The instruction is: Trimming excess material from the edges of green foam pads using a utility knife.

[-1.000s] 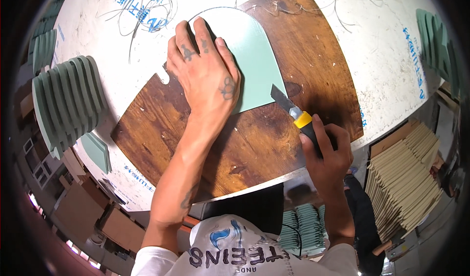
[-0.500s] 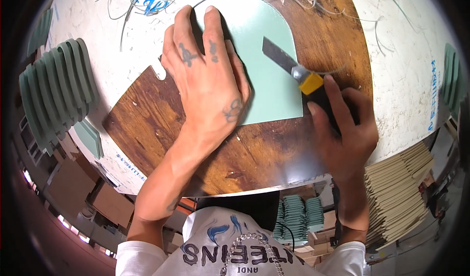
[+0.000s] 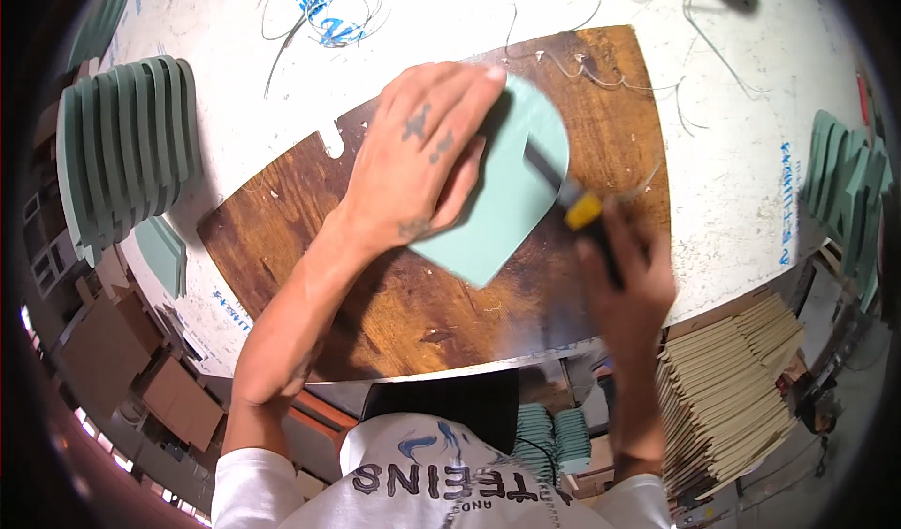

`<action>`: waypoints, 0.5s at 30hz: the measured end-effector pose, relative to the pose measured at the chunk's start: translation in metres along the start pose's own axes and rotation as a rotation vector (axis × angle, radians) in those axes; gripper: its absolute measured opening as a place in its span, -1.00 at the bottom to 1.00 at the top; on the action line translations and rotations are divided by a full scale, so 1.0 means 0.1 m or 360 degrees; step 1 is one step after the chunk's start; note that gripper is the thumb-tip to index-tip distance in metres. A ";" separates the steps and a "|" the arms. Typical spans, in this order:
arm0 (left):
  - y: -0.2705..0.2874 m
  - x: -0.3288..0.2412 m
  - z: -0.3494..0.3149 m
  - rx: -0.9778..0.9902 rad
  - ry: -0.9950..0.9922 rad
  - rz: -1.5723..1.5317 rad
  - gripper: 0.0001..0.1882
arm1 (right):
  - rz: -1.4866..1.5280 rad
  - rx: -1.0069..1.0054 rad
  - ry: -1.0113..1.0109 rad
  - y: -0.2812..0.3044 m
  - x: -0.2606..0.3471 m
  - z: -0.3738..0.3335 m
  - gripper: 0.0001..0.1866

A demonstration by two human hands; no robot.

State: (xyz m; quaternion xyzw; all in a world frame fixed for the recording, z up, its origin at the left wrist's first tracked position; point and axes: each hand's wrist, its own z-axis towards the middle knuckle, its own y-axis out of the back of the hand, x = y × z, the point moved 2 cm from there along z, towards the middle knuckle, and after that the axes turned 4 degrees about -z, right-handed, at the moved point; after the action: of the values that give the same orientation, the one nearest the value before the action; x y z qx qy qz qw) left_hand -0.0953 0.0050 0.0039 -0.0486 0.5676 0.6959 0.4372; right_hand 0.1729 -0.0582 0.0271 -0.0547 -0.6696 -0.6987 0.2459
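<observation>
A pale green panel point(image 3: 497, 219) with a rounded end lies on a brown wood-grain board point(image 3: 450, 337). My left hand point(image 3: 408, 168) rests over the panel's left part, its fingers stretched out and hiding some of that edge. In my right hand point(image 3: 633, 271) is a utility knife point(image 3: 584, 212) with a yellow and black handle, its fingers wrapped round the grip. The blade extends over the panel's right side; whether it touches the surface I cannot tell. Motion blurs the right hand. A thin curled strip point(image 3: 645, 185) shows beside the knife.
Green curved panels point(image 3: 131, 144) stand stacked at the left of the white table point(image 3: 732, 210). More green pieces point(image 3: 845, 186) are at the right edge. Thin strips point(image 3: 324, 8) lie tangled at the back. Tan sheets point(image 3: 723, 388) are stacked below the table, lower right.
The panel has turned clockwise on the board, its straight end swinging left and nearer me. My left hand has turned with it. The knife is still in my right hand.
</observation>
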 end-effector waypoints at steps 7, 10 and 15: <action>-0.34 -0.64 -0.13 -0.0260 0.0946 0.0523 -0.38 | 0.0103 0.0043 -0.0338 0.07 0.35 -0.59 -0.47; -0.36 -0.66 -0.15 -0.0303 0.0901 0.0539 -0.43 | 0.0049 0.0039 -0.0273 0.06 0.29 -0.57 -0.46; -0.34 -0.60 -0.19 -0.0239 0.0833 0.0537 -0.44 | 0.0044 0.0103 -0.0217 0.09 0.27 -0.45 -0.43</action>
State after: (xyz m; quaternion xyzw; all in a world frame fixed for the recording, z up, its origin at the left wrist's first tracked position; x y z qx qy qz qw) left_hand -0.0445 -0.0452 0.0058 -0.1633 0.6079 0.7624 0.1502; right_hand 0.1649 -0.1086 0.0418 -0.1033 -0.7062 -0.6679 0.2110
